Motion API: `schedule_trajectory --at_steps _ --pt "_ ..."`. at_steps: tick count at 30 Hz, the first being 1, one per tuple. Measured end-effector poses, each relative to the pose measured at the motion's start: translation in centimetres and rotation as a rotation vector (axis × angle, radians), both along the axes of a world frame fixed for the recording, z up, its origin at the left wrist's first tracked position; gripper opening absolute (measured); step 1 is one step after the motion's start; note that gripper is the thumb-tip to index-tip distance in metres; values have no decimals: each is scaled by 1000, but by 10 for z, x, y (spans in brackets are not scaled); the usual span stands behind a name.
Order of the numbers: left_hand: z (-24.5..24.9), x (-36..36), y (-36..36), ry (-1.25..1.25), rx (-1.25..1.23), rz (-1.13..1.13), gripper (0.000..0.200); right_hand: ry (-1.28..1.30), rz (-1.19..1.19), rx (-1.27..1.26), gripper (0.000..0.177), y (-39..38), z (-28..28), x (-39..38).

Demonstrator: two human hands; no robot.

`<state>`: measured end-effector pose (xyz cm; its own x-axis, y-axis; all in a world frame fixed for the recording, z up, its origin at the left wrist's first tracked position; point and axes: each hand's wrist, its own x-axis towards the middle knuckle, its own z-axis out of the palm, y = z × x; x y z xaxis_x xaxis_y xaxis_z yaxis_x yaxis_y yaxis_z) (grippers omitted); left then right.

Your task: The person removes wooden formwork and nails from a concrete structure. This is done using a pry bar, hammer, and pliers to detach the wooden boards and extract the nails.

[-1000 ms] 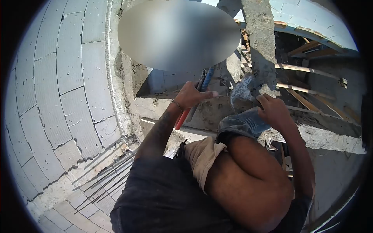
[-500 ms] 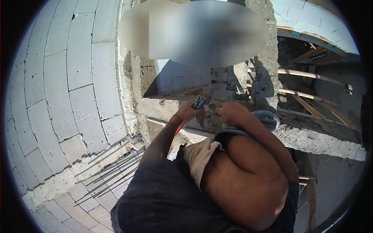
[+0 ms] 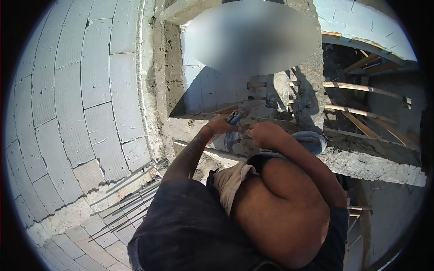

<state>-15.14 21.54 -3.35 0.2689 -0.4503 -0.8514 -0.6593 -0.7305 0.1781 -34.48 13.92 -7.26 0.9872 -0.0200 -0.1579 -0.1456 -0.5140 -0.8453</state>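
My left hand (image 3: pixel 219 125) is wrapped round a blue-and-dark hand tool (image 3: pixel 234 118), whose slim end points up and to the right; its exact kind is too small to make out. Close by on the right, my right hand (image 3: pixel 263 134) has its fingers curled in, and whatever they pinch is hidden. Below and between the hands is a pale, see-through bucket (image 3: pixel 232 143). Beyond my right forearm sits a bluish tub (image 3: pixel 312 142), partly covered by the arm. Both hands are over a rough concrete beam (image 3: pixel 178 128).
A pale block wall (image 3: pixel 95 81) fills the left side. Thin steel bars (image 3: pixel 124 212) lie at lower left. On the right, wooden battens (image 3: pixel 361 88) cross a deep opening beside a concrete ledge (image 3: pixel 375 167). My bent knee (image 3: pixel 289 212) is beneath my right arm.
Both hands stay near each other, with the right hand shifted slightly left. The red strip seen beside my left forearm no longer shows. The view has shifted slightly.
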Motion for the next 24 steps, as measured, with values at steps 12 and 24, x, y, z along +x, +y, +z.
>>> schedule_trajectory --at_steps 12,24 --pt "6 56 37 -343 146 -230 41 83 -12 265 32 9 -36 -4" --pt "-35 128 123 -435 310 -258 45 -7 -653 581 42 -22 -21 -92"
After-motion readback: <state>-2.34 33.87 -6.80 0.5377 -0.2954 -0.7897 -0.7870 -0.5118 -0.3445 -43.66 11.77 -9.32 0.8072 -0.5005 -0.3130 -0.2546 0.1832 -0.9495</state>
